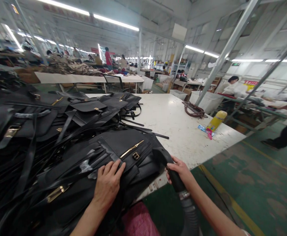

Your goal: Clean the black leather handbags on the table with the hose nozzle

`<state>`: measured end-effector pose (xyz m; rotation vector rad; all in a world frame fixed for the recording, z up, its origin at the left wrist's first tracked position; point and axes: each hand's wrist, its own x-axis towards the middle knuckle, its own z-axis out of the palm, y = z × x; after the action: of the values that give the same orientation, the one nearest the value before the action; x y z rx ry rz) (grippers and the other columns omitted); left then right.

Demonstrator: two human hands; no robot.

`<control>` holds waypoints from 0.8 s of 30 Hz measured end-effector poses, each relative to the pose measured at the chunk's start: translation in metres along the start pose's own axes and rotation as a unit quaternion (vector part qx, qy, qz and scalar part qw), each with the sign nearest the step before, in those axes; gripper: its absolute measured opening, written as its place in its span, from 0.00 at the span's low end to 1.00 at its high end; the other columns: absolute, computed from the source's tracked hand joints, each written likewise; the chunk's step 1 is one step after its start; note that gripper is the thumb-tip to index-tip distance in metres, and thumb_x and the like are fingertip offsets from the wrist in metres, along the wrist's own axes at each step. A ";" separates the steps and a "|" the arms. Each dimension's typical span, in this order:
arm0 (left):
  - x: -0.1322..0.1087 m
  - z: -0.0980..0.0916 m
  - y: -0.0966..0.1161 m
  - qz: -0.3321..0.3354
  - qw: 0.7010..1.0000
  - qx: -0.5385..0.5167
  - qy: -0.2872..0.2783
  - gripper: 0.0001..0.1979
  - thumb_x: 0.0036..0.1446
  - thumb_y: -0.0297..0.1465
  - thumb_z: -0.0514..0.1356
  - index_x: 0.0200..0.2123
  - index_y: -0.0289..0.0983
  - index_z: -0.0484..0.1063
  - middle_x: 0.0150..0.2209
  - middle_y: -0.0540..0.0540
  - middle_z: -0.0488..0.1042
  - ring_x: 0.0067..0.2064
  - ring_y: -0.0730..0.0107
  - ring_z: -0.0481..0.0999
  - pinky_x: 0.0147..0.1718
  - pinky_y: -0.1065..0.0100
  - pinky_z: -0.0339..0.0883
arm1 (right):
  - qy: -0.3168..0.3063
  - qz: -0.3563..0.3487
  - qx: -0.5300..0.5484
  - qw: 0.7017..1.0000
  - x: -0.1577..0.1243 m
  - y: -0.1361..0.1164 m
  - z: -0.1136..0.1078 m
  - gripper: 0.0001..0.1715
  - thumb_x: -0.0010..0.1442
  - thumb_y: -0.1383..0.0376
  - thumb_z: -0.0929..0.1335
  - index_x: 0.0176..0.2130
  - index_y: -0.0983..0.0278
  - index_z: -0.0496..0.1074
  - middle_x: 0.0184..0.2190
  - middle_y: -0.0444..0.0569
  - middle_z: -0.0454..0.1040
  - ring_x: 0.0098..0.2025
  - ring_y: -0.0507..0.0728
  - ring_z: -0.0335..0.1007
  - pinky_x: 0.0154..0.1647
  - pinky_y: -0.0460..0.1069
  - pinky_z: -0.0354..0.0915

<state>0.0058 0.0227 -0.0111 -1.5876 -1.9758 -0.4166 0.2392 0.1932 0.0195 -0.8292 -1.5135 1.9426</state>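
Note:
A black leather-look bag (143,139) lies in front of me at the table's near edge, with a gold zip and a small gold buckle on its face. My left hand (109,180) rests on top of this bag, fingers laid over a strap or flap and slightly bent. My right hand (179,170) grips the black handle of a vacuum hose (176,182), its thumb on the near side. The curved nozzle end meets the bag's right side. Below the handle, a metal clamp joins it to a ribbed grey hose running down out of view.
Many black bags (86,106) with straps and gold fittings are heaped at left. On the white table (158,108) lie brown straps (194,109), a yellow bottle (216,120) and a blue packet (204,129). Pink fabric (140,219) hangs below. People work at other tables.

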 end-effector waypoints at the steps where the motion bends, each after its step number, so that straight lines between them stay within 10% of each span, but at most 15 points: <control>1: -0.001 0.001 -0.002 0.007 1.000 0.001 0.002 0.20 0.51 0.21 0.52 0.46 0.42 0.69 0.48 0.43 0.70 0.47 0.57 0.66 0.41 0.57 0.58 | -0.016 0.009 0.012 1.000 0.010 -0.003 -0.006 0.28 0.47 0.61 0.69 0.48 0.63 0.59 0.22 0.42 0.70 0.18 0.52 0.67 0.14 0.45 0.64; 11: -0.011 0.001 -0.007 0.044 0.999 -0.005 0.016 0.20 0.50 0.20 0.51 0.46 0.40 0.69 0.50 0.46 0.69 0.47 0.57 0.66 0.39 0.58 0.60 | -0.060 0.054 0.099 0.992 0.098 0.004 -0.010 0.12 0.51 0.61 0.66 0.33 0.65 0.60 0.22 0.45 0.70 0.18 0.51 0.65 0.16 0.45 0.64; 24: -0.020 -0.016 -0.019 0.068 0.995 -0.054 0.038 0.18 0.54 0.24 0.50 0.47 0.41 0.68 0.48 0.47 0.71 0.47 0.62 0.67 0.41 0.62 0.62 | -0.089 0.064 0.109 0.988 0.052 0.009 -0.014 0.13 0.51 0.60 0.67 0.32 0.64 0.60 0.23 0.46 0.69 0.19 0.51 0.65 0.15 0.45 0.63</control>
<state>-0.0059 -0.0070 -0.0086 -1.7351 -1.8021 -0.5279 0.2149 0.2380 0.0005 -0.6870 -1.3396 2.2809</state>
